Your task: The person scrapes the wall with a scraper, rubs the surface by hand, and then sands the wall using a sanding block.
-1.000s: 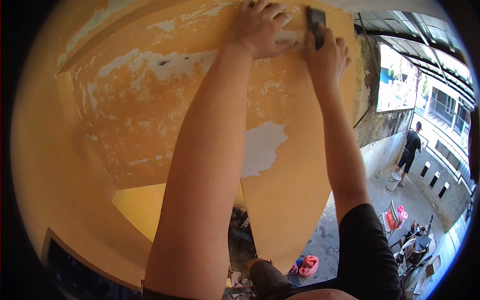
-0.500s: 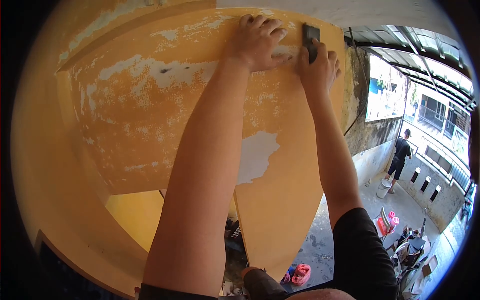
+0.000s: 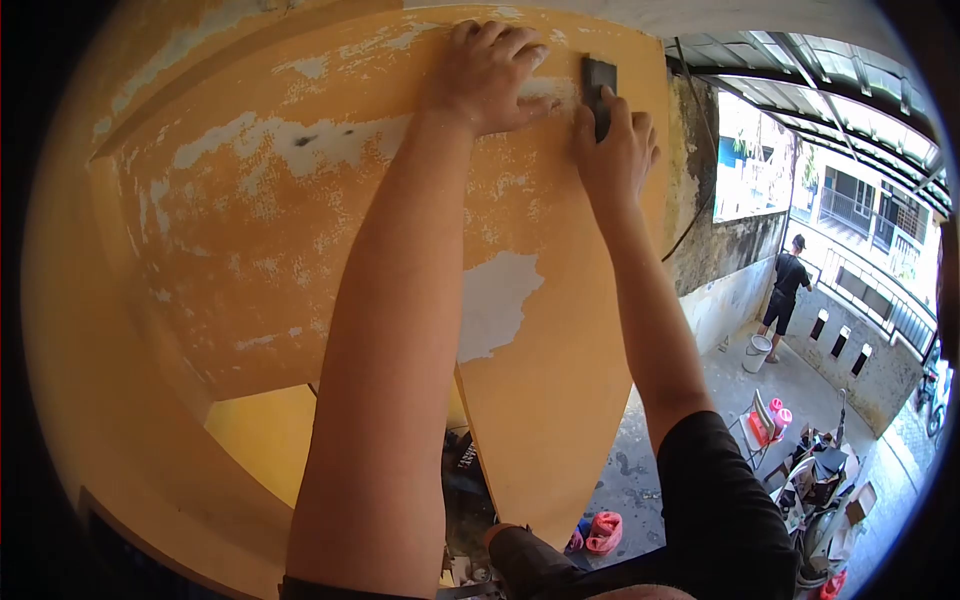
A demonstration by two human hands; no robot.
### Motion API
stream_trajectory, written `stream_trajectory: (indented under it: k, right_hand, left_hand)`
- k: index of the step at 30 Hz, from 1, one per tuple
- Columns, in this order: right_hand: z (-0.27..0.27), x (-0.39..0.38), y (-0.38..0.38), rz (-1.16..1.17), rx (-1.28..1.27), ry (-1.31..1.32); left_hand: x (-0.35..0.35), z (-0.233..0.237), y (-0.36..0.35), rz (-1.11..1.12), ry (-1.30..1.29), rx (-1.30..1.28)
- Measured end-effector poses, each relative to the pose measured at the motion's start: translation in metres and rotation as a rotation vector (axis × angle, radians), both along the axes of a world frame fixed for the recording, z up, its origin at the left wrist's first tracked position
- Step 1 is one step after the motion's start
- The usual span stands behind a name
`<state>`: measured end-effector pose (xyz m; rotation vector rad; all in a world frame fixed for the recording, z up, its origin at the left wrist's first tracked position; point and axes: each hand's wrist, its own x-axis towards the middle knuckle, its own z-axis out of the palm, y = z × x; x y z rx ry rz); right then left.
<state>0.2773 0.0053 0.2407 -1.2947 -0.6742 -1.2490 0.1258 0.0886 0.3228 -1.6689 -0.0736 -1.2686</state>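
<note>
My right hand (image 3: pixel 618 150) grips a dark flat rectangular block (image 3: pixel 600 85), held lengthwise against the upper right of an orange painted wall (image 3: pixel 570 230). The fingers wrap its lower end, and its upper end sticks out above them. To the left, my left hand (image 3: pixel 492 78) lies on the wall with its fingers apart and holds nothing. A whitish strip runs across the wall at the height of both hands, partly covered by the left one. Lower down is a larger grey-white bare patch (image 3: pixel 500 300).
Far below at right, a person (image 3: pixel 788 290) in dark clothes stands near a white bucket (image 3: pixel 757 352). A folding chair (image 3: pixel 752 428) and a heap of clutter (image 3: pixel 825 470) are on the concrete floor. A red plastic bag (image 3: pixel 604 533) lies beneath me.
The view has shifted a little, so most things appear further left. The block and my right hand have slid slightly down the wall. My left hand keeps about the same place.
</note>
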Motion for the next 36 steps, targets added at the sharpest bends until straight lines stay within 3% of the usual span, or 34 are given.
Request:
stream_trajectory:
  k: [4,8,12,18,22,28,32,36]
  right_hand:
    - [0.013,0.010,0.002,0.000,0.019,-0.043]
    - [-0.020,-0.001,0.006,0.029,0.032,-0.020]
    - [0.025,0.009,0.004,0.074,0.064,-0.086]
    - [-0.025,-0.002,0.006,0.014,0.041,-0.031]
    - [0.023,0.011,0.002,0.082,0.049,-0.074]
    - [-0.026,-0.001,0.007,0.064,0.040,-0.017]
    - [0.024,0.009,0.005,0.031,0.069,-0.062]
    - [-0.019,-0.003,0.005,0.086,0.025,-0.018]
  left_hand:
    - [0.003,0.002,-0.003,0.000,0.015,-0.009]
    - [0.002,0.000,-0.001,-0.015,0.024,-0.030]
    - [0.003,0.002,-0.002,-0.009,0.019,0.002]
    - [0.000,0.000,0.000,-0.017,0.007,-0.002]
    - [0.003,0.002,-0.002,-0.033,0.007,-0.001]
    - [0.002,-0.002,-0.002,-0.032,0.015,-0.015]
    - [0.005,0.000,-0.001,-0.032,-0.001,-0.030]
    - [0.003,-0.003,0.000,-0.025,0.005,-0.016]
